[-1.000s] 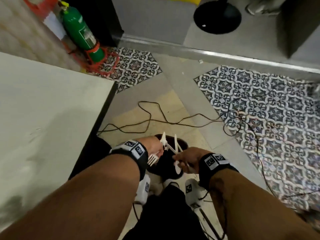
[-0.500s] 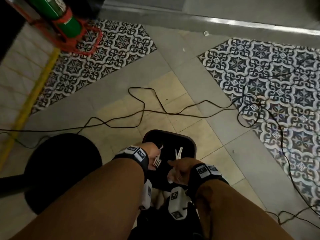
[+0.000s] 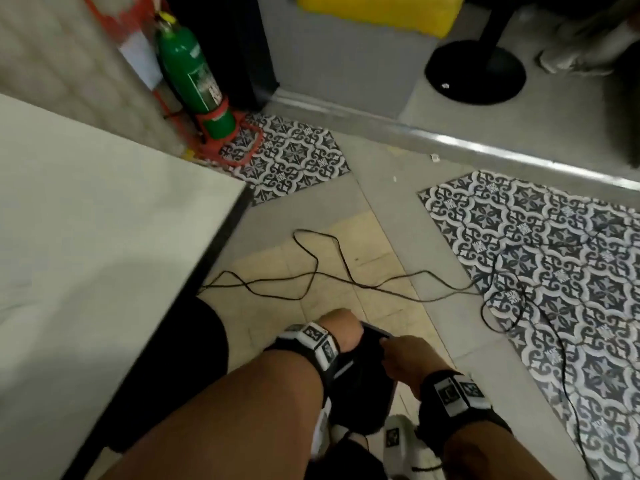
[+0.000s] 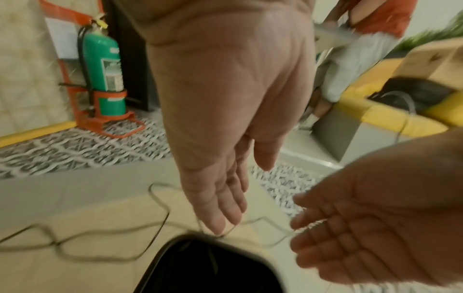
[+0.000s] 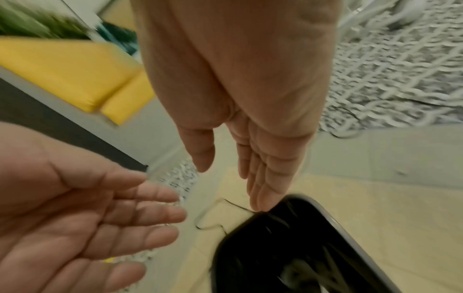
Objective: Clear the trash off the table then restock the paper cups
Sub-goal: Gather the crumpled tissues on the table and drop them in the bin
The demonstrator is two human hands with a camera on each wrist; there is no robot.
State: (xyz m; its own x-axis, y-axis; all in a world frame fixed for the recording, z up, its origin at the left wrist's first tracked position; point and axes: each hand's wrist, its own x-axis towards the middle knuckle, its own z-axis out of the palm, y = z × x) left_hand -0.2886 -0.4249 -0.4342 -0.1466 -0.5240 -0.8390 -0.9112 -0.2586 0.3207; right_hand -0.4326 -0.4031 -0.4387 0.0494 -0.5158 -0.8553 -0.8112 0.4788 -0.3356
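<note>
Forks and other white cutlery held 0.5 s ago are now lying inside the black bin [image 5: 288, 247]. Left hand [image 4: 225, 123] and right hand [image 5: 250, 99] are hovering over the bin rim, fingers straight, released, holding nothing. Cable [image 3: 311, 271] is trailing on the floor beyond the bin; table [image 3: 86, 237] is standing left of the bin.

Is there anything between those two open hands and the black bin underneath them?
Nothing visible: the left hand and right hand hang empty, fingers straight, just above the black plastic bin's open mouth.
</note>
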